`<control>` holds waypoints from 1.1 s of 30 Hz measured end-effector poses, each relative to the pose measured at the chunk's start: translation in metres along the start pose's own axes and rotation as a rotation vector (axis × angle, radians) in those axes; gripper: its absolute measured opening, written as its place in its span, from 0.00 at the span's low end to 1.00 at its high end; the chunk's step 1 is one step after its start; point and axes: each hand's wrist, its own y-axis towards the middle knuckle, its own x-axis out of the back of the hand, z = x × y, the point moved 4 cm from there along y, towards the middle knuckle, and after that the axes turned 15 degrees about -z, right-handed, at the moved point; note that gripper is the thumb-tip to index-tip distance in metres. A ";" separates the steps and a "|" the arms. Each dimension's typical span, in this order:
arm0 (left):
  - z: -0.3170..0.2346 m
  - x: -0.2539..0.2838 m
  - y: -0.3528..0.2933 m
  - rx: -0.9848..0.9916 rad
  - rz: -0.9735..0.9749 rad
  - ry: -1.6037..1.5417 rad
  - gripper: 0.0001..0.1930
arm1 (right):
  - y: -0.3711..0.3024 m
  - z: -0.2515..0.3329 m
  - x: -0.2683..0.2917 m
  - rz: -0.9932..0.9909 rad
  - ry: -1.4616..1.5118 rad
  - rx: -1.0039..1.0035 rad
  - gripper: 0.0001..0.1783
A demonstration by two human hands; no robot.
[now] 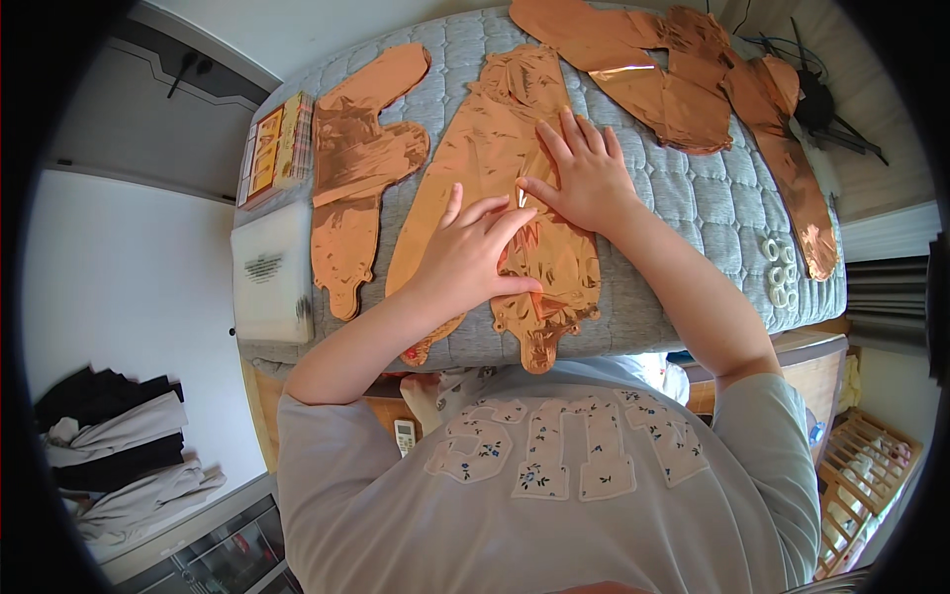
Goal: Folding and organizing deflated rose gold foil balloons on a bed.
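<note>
Your left hand (470, 252) and right hand (591, 183), both open, lie over a flat, elongated copper-coloured foil shape (566, 262) reaching the front edge of the grey quilted mattress (708, 198).

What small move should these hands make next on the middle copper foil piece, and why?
Perhaps smooth the near part of the middle foil piece with the left hand: the foil there looks creased, and the right hand lies spread farther up, where it could steady the piece.
</note>
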 end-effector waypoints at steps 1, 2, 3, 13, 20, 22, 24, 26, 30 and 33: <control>0.000 0.000 0.001 0.000 0.000 -0.001 0.49 | 0.000 0.000 0.001 0.000 0.000 0.000 0.51; 0.000 0.001 0.002 0.018 0.000 0.014 0.53 | 0.000 0.000 0.001 0.004 -0.001 0.000 0.53; 0.000 0.001 0.004 0.037 -0.001 0.029 0.56 | 0.000 0.000 0.002 0.008 -0.001 0.000 0.54; 0.009 -0.003 0.010 0.131 0.018 -0.059 0.64 | 0.002 0.002 0.008 0.080 -0.011 -0.004 0.62; 0.001 -0.004 0.005 0.164 0.087 -0.122 0.62 | 0.002 0.000 0.007 0.102 0.006 -0.032 0.65; -0.004 -0.004 0.001 0.154 0.103 -0.112 0.63 | 0.002 -0.001 0.005 0.100 0.004 -0.032 0.65; -0.007 -0.004 -0.004 0.163 0.119 -0.112 0.64 | 0.002 -0.001 0.004 0.085 0.010 -0.029 0.65; -0.012 -0.001 -0.008 0.165 0.103 -0.107 0.64 | 0.002 -0.001 0.005 0.089 0.010 -0.031 0.66; -0.034 0.009 -0.026 0.188 0.119 -0.112 0.62 | 0.004 0.003 0.008 0.102 0.013 -0.024 0.69; -0.033 0.033 -0.034 0.268 -0.048 -0.027 0.53 | 0.002 0.002 0.010 0.090 0.019 -0.031 0.71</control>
